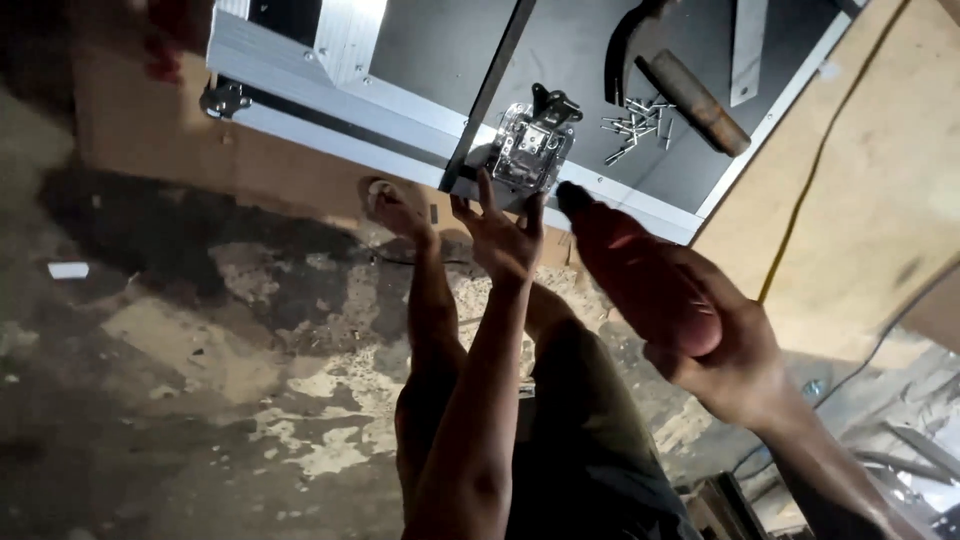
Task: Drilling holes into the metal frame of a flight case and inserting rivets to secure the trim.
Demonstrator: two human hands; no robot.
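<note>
Left hand (503, 235) spread, fingertips steadying the stiff metal latch (535, 145) by its edge — right hand (715, 350) clamped round the heavy-looking red drill (640, 270).

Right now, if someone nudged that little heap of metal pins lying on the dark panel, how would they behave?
The metal pins look small, thin and loose, so they would probably scatter rather than move together. Being slim and round, they may roll on the smooth dark panel. The wooden-handled hammer beside them might stop a few.

Bare forearms, no sleeves — dark olive shorts (590, 420), sandal (385, 200) on one foot
</note>
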